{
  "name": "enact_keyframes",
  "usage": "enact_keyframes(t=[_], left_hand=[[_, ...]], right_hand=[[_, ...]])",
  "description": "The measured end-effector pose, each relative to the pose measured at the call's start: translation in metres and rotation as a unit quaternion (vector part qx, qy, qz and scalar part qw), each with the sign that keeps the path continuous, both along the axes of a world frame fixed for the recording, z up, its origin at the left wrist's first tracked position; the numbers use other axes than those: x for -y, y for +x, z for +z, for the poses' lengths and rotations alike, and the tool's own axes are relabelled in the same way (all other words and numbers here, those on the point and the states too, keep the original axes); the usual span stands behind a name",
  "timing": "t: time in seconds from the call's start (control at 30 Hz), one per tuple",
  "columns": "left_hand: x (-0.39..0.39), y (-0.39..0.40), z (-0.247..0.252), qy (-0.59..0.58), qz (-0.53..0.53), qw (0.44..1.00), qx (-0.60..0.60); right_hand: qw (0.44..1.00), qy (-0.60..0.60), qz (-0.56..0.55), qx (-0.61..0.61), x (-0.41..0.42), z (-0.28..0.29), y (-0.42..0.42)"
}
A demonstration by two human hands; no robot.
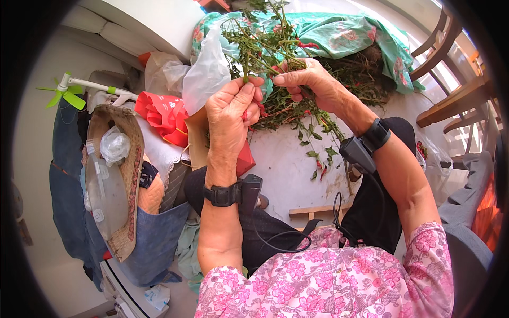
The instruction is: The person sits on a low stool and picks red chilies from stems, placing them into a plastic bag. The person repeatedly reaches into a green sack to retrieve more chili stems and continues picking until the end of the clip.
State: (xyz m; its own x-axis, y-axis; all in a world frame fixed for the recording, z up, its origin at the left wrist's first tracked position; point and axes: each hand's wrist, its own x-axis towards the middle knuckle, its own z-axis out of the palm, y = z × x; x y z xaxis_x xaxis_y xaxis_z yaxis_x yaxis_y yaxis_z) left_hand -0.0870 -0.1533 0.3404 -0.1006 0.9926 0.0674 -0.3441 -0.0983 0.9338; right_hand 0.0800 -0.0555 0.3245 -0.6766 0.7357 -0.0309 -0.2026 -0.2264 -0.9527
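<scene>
An uprooted chili plant (pixel 260 43) with wilted green leaves and a few red pods is raised in front of me. My right hand (pixel 316 81) grips its stems between thumb and fingers. Close beside it, my left hand (pixel 230 105) has thumb and forefinger pinched at a green bit of the plant; whether stem or pod, I cannot tell. Red chili peppers (pixel 260 108) show between the curled lower fingers of that hand. Beneath both hands, a heap of dried chili plants (pixel 278 109) lies on the pale floor, partly under a green floral cloth (pixel 342 33).
Below my left hand stand a brown paper bag (pixel 196 133) and a red box (pixel 245 159). To the left are a red bag (pixel 165 117), a woven basket (pixel 137 151) and a small green-bladed fan (pixel 65 92). Wooden chairs (pixel 457 101) stand right. A wooden piece (pixel 318 208) lies between my feet.
</scene>
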Motion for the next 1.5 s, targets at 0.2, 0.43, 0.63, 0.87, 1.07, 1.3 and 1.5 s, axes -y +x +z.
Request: enact_keyframes(t=[0.2,0.43,0.63,0.87,1.07,1.3,1.5], left_hand=[[-0.003,0.002,0.002,-0.022,-0.004,1.0,-0.003],[-0.005,0.001,-0.002,-0.067,0.001,0.998,-0.018],[-0.013,-0.003,-0.006,-0.122,0.027,0.992,0.004],[-0.017,-0.006,-0.013,-0.168,0.032,0.985,-0.005],[-0.011,0.0,-0.01,-0.155,0.012,0.988,-0.017],[-0.003,0.021,-0.013,-0.14,0.017,0.985,-0.102],[-0.001,0.015,-0.029,-0.079,0.047,0.945,-0.314]], right_hand=[[0.999,-0.046,-0.002,-0.004,-0.007,-0.015,-0.001],[0.999,-0.031,-0.023,-0.022,0.002,-0.012,-0.006],[0.999,-0.013,-0.018,-0.026,0.0,-0.02,-0.007],[0.998,0.009,-0.048,-0.031,-0.003,-0.019,-0.004],[0.999,-0.01,0.014,-0.037,-0.004,-0.017,-0.003],[0.933,0.218,-0.007,0.287,-0.022,-0.029,0.006],[0.763,0.407,-0.127,0.486,-0.006,-0.017,0.009]])
